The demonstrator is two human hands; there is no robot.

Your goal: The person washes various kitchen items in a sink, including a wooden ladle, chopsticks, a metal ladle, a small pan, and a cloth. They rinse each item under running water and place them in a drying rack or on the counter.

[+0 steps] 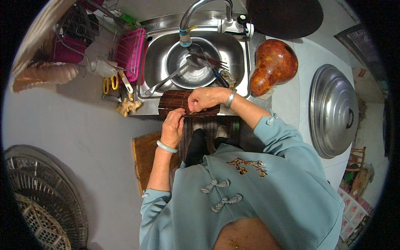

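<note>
A dark brown slatted mat, perhaps bamboo, lies over the front rim of the sink. My left hand touches its front edge with bent fingers. My right hand rests over the mat with thumb and fingers pinched together near a small thin light piece, too small to identify. Behind the mat, a metal bowl stands in the stainless steel sink. A metal ladle, several dark chopsticks and a dark-handled utensil lie across the bowl.
Ginger, yellow-handled scissors and a pink basket are at the left. A curved metal faucet reaches over the sink. A brown gourd and a large metal lid lie at the right. Woven baskets stand lower left.
</note>
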